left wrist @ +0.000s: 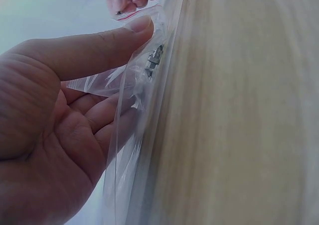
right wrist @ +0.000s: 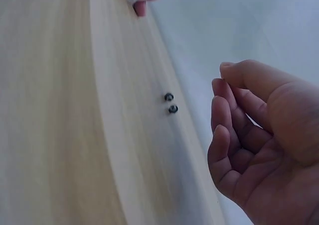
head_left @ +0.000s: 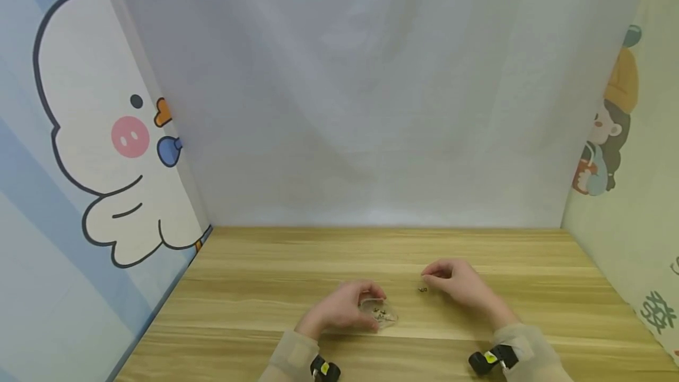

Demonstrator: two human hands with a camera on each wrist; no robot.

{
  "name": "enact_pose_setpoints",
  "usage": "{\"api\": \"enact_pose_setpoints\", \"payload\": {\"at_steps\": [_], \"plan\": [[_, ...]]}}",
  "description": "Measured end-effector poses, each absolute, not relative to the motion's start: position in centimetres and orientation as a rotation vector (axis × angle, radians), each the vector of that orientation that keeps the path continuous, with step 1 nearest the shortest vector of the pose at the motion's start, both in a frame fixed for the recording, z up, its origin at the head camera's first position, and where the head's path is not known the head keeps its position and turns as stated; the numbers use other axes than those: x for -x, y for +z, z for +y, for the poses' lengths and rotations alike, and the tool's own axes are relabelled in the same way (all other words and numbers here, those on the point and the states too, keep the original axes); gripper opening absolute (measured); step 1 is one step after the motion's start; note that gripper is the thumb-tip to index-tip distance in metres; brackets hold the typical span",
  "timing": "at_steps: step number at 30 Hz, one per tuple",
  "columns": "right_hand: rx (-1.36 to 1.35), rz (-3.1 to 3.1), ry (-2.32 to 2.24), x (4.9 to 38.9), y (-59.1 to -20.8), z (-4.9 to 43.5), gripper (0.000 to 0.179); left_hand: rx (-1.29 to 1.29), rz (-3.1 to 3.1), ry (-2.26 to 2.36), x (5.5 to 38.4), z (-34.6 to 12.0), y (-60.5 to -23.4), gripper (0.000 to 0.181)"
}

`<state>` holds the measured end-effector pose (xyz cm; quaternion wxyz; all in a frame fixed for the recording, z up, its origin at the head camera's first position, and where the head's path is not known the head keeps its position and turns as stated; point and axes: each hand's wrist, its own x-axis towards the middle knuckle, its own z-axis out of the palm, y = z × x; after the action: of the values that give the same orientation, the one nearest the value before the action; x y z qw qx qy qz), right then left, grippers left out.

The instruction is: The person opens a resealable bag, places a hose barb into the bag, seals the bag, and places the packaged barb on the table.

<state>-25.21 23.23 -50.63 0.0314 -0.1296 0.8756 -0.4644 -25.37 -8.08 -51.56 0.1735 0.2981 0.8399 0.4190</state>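
Observation:
My left hand (head_left: 346, 306) holds a clear plastic zip bag (left wrist: 115, 140), its thumb (left wrist: 137, 25) lying near the red-striped top and the other fingers behind the film. Small metal screws (left wrist: 153, 60) lie inside the bag, low over the table. Farther right, my right hand (head_left: 460, 283) is raised just above the wood with thumb and forefinger tips together. In the left wrist view a small dark metal piece (left wrist: 118, 12) shows at those fingertips. Two small round dark metal pieces (right wrist: 171, 103) lie side by side on the table, beside the right hand.
The wood-grain table (head_left: 254, 287) runs back to a pale grey cloth (head_left: 371, 105). Printed side panels flank it, with a white cartoon bird (head_left: 90, 105) on the left and a cartoon girl (head_left: 605, 128) on the right.

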Motion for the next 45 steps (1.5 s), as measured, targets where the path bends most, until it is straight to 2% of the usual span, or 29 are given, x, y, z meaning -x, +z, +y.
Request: {"api": "enact_pose_setpoints", "payload": {"at_steps": [23, 36, 45], "plan": [[0.555, 2.572, -1.465, 23.3, -51.2, 19.9, 0.017, -0.849, 2.378, 1.188, 25.3, -8.0, -51.3, 0.052], [0.7, 2.523, -1.486, 22.0, -50.9, 17.7, 0.009, -0.846, 2.379, 1.186, 25.4, -8.0, -51.4, 0.052], [0.68, 2.54, -1.465, 21.6, -50.8, 16.7, 0.009, -0.864, 2.356, 1.217, 25.4, -8.1, -51.4, 0.05]]}}
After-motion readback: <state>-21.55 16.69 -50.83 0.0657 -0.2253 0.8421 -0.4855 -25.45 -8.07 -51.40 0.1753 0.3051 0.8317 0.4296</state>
